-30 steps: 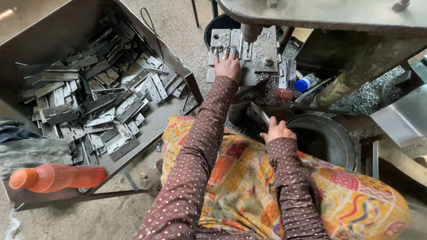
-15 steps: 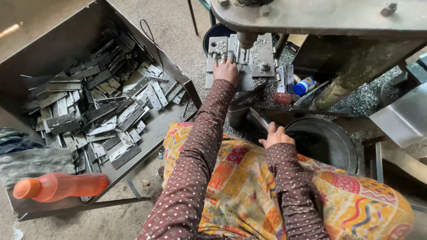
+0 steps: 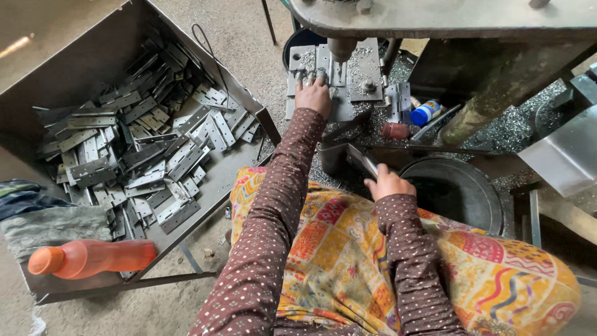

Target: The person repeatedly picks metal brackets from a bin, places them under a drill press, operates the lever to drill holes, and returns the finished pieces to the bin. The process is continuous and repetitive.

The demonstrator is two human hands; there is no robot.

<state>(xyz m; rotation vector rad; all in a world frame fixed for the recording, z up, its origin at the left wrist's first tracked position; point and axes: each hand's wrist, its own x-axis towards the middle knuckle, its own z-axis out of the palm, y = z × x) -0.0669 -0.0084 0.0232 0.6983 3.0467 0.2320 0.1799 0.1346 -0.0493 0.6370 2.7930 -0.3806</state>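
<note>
Soft, even daylight fills the scene, bright enough to read every surface without harsh shadows. The metal bin (image 3: 56, 68) catches a small hot glare streak on its upper left wall, and the heaped hinge plates (image 3: 143, 149) give off dull silvery glints. Under the drill press head (image 3: 435, 15) the area falls into deeper shade, and the round dark tub (image 3: 463, 193) is nearly black inside. Focus is sharp throughout. Straight edges bow slightly toward the corners, a wide-lens distortion. The orange bottle (image 3: 93, 258) looks vivid, saturated.
</note>
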